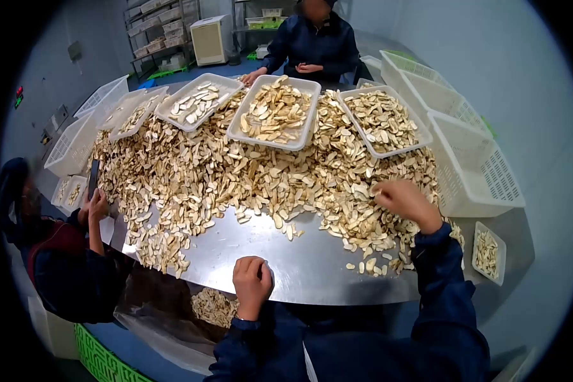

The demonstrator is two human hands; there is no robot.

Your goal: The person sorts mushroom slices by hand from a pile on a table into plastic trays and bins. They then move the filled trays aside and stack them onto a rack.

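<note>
A wide heap of dried, pale tan slices (pixel 261 178) covers much of the steel table (pixel 248 242). My right hand (pixel 404 202) is over the right part of the heap, its fingers bent in against the slices; whether a slice is between them is too small to tell. Near the table's front edge rests my left hand (pixel 253 280), curled closed with nothing showing in it. Behind the heap stand a white tray of slices (pixel 309 127), a tray of paler slices (pixel 197 121) and another filled tray (pixel 423 130).
White perforated crates (pixel 468 184) line the right side, with a small tray (pixel 502 270) nearby. More crates (pixel 70 146) stand at the left. One person (pixel 318 44) sits across the table; another (pixel 76 274) at the left holds a phone (pixel 93 178). Below the edge is a bag of slices (pixel 213 307).
</note>
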